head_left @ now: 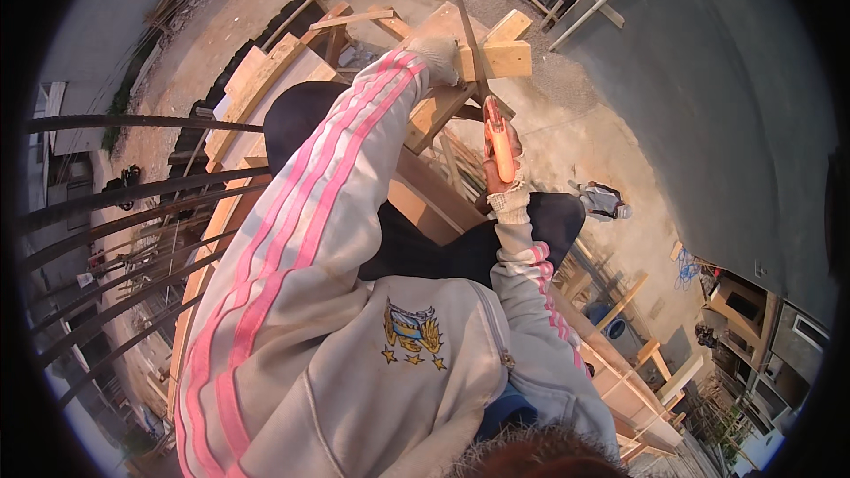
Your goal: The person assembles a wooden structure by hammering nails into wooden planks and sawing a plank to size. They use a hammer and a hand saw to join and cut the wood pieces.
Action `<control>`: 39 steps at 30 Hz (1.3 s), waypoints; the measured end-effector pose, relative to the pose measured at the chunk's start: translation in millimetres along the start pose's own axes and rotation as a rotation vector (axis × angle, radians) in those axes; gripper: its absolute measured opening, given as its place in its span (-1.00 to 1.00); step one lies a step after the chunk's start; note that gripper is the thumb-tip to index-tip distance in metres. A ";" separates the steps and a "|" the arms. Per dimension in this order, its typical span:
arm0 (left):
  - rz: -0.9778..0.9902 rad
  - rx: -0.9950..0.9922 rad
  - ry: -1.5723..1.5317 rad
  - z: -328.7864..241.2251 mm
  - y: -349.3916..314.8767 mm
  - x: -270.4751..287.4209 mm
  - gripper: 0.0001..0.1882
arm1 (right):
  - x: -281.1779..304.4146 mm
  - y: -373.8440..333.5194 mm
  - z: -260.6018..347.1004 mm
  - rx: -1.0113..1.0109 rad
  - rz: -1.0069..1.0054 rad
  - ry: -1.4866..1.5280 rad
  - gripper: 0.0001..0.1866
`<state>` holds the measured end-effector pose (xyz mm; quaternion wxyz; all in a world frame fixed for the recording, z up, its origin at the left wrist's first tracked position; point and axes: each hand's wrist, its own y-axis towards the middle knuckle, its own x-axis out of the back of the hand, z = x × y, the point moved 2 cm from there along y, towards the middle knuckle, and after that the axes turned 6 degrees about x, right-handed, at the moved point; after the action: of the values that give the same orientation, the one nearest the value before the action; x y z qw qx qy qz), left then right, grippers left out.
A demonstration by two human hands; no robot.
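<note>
The person is working high up on pale wooden formwork, looking down over their own grey zip jacket with pink stripes along the sleeves [292, 239]. The left hand [436, 53], in a whitish knitted glove, is closing around the short pale timber block [496, 59] at the top of the frame, gripping its near end where it is lying across the other planks. A thin dark steel rod [469, 31] is crossing just beside that hand, running up and away.

The right hand [501, 168], also gloved, is wrapping tightly around the orange handle of a tool [498, 143], holding it upright just below and to the right of the timber block; the working end of the tool is too blurred to make out. The two hands are staying near each other but not touching.

Curved dark reinforcing bars [124, 204] are sweeping across the left side. Far below, a person in light clothes [602, 201] is crouching on the sandy ground.
</note>
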<state>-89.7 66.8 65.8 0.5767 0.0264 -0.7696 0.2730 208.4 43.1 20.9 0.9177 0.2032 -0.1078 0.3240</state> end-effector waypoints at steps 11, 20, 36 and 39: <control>0.044 0.029 0.062 2.5 14.8 5.7 -0.36 | 74.9 -85.3 126.0 -0.350 0.004 0.196 -0.36; 0.032 0.031 0.103 -13.4 6.1 16.5 -0.42 | 42.2 10.8 115.7 -0.120 -0.044 0.051 -0.36; -0.042 0.057 0.030 5.8 7.9 19.8 -0.44 | 11.5 48.8 10.0 0.027 0.009 -0.019 -0.53; -0.039 0.086 0.040 24.3 -3.0 -4.2 -0.45 | 14.2 19.5 18.4 -0.025 0.042 0.017 -0.52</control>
<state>-108.4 52.1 58.6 0.5957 0.0609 -0.7446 0.2951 205.6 56.5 48.1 0.9140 0.1868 -0.1081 0.3436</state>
